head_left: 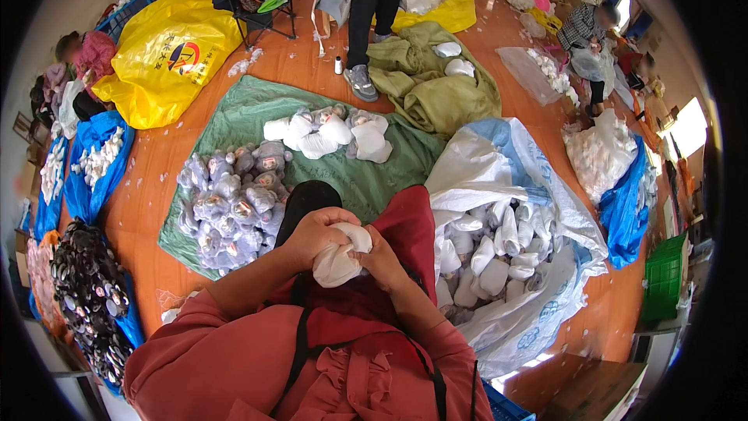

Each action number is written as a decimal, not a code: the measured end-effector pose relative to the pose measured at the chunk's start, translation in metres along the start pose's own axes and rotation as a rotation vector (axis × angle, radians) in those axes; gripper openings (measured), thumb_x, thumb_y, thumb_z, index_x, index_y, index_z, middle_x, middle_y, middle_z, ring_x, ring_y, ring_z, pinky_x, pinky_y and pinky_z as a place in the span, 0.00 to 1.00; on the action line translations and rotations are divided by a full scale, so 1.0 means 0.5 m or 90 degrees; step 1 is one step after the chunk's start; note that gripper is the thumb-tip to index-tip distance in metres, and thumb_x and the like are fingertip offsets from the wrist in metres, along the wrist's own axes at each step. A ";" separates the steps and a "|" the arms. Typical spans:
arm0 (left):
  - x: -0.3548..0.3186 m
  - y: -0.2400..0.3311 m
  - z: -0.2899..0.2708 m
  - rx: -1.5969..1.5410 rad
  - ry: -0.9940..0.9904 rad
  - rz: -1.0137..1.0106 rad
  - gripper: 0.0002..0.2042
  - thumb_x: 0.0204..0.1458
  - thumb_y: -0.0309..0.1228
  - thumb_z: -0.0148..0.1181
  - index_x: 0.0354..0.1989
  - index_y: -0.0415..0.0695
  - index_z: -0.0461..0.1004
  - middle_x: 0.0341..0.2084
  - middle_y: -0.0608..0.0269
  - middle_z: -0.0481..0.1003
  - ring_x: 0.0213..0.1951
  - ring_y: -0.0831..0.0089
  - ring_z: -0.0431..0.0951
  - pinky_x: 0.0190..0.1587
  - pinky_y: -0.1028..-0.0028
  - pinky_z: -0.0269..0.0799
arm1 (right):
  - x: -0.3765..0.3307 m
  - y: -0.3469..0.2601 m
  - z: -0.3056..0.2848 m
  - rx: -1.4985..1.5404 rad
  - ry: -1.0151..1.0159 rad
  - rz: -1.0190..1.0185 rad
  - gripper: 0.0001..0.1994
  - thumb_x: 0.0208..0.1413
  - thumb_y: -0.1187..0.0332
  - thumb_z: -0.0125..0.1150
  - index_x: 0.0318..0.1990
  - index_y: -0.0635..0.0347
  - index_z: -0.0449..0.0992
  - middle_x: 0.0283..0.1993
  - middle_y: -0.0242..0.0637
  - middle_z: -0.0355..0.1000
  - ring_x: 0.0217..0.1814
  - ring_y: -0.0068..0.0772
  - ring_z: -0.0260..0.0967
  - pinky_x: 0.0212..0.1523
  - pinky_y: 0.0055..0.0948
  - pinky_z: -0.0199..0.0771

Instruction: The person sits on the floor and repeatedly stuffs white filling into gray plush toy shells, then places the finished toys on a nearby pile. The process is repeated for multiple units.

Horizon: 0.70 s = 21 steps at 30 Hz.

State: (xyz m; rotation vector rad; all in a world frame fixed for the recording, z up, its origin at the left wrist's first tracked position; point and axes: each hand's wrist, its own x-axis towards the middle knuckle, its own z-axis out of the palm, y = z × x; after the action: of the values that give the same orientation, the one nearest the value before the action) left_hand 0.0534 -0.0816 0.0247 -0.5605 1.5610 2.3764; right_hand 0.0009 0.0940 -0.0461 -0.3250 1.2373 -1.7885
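Above my lap, a stuffed white cloth piece (336,267) is gripped between both hands. My left hand (318,234) wraps its upper left side with bent fingers. On its right side my right hand (379,257) is closed, thumb pressed against the cloth. Grey plush toys (234,199) lie heaped on a green sheet (397,164) beyond my left arm. Farther along that sheet rests a row of white and grey stuffed pieces (331,132). To my right, an open white woven sack (483,152) holds many similar white and grey pieces (499,261).
A person (366,0) sits opposite, holding a white piece. Around me are a yellow sack (167,54), a folding chair (253,4), dark round pieces (86,296) piled at left, an olive cloth (421,70), a green crate (666,277) and a cardboard box (592,390).
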 end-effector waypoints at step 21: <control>-0.010 -0.013 0.059 0.898 0.030 0.558 0.22 0.41 0.34 0.68 0.49 0.53 0.76 0.50 0.50 0.67 0.45 0.51 0.70 0.50 0.58 0.68 | 0.074 0.018 -0.019 -0.091 0.217 -0.188 0.05 0.55 0.74 0.56 0.34 0.57 0.65 0.32 0.32 0.71 0.33 0.18 0.68 0.32 0.23 0.73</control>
State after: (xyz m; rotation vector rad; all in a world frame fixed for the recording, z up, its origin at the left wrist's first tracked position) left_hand 0.0554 -0.0519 0.0319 0.4713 3.2447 0.8784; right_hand -0.0208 0.0698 -0.0679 -0.3041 1.6300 -2.0715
